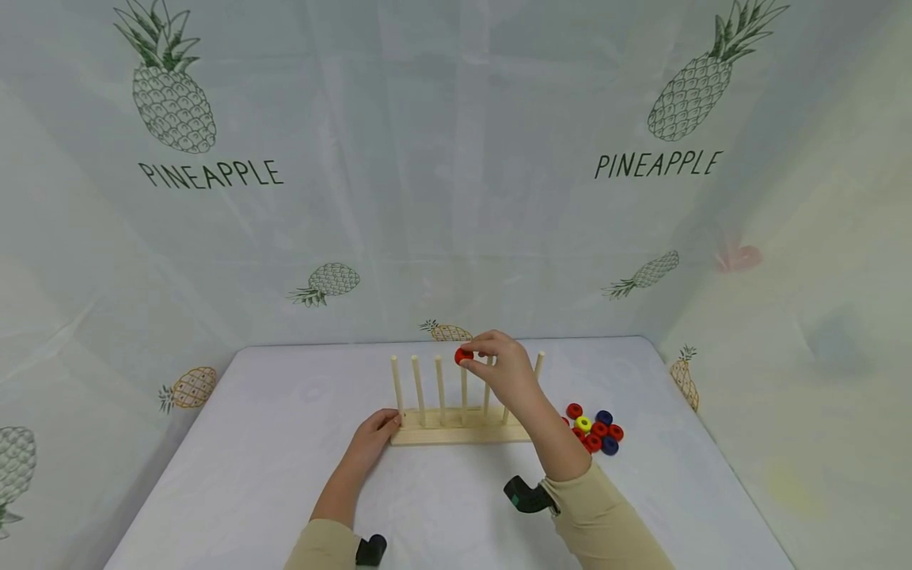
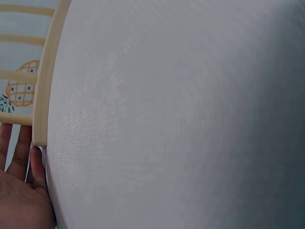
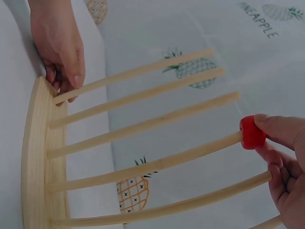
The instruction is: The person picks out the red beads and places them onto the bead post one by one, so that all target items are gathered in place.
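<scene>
A pale wooden peg stand (image 1: 456,435) has a long base and a row of several upright pegs. At its left end, my left hand (image 1: 375,435) holds the base; the left wrist view shows the thumb (image 2: 38,167) against the base's end and the fingers behind it. My right hand (image 1: 504,372) pinches a red bead (image 1: 463,355) between thumb and fingers. In the right wrist view the red bead (image 3: 252,132) sits at the tip of the fourth peg (image 3: 157,163) from the left. That peg's tip is hidden by the bead.
Right of the stand lies a loose group of beads: several red ones (image 1: 593,442), dark blue ones (image 1: 609,446) and a yellow one (image 1: 583,423). My right forearm (image 1: 559,443) partly covers the group's left side. A white cloth (image 1: 214,475) covers the table; a pineapple-printed curtain (image 1: 456,198) hangs behind.
</scene>
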The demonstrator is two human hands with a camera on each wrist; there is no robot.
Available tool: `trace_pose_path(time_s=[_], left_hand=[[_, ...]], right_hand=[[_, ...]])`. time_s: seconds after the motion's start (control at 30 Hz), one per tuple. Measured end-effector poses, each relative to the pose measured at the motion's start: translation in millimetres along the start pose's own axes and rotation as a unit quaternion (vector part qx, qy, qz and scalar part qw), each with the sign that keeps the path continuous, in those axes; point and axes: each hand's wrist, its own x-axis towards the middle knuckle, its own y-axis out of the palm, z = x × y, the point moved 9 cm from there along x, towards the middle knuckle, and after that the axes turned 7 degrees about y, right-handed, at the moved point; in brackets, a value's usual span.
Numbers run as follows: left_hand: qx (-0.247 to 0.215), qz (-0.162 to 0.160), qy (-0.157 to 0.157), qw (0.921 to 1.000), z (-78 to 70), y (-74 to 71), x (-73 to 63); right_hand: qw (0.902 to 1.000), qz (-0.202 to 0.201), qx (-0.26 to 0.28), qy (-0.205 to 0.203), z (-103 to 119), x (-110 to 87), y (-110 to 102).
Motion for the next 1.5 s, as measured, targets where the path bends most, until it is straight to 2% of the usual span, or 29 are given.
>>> trace_pose_path(time_s=[0.13, 0.23, 0.33, 0.83, 1.1, 1.27, 1.5], left_hand=[[0.007, 0.003, 0.0, 1.0, -3.4, 0.2, -1.3], [0.013, 0.0, 0.0, 0.9999, 11.9, 0.9, 3.4], [0.011, -0.001, 0.002, 0.9999, 14.2, 0.7, 4.8], [0.011, 0.001, -0.001, 0.9999, 12.6, 1.3, 4.9], [0.023, -0.001, -0.004, 0.9997, 13.0, 1.0, 4.7], [0.018, -0.001, 0.005, 0.9998, 11.3, 1.2, 4.4], [0.012, -0.005, -0.009, 0.9999, 15.0, 0.4, 5.4]], right_hand=[[0.9995, -0.003, -0.028, -0.011, 1.7, 1.1, 2.5], [0.9987, -0.007, -0.046, -0.02, 2.3, 2.1, 3.9], [0.9979, -0.006, -0.059, -0.026, 3.3, 2.4, 4.7], [0.9962, 0.0, -0.079, -0.034, 6.0, 2.3, 4.7], [0.9977, 0.004, -0.064, -0.024, 4.6, 1.3, 3.2], [0.9997, 0.018, -0.017, 0.002, 5.6, -0.9, -1.3], [0.9993, -0.013, 0.035, -0.004, 13.3, -12.2, -17.3]])
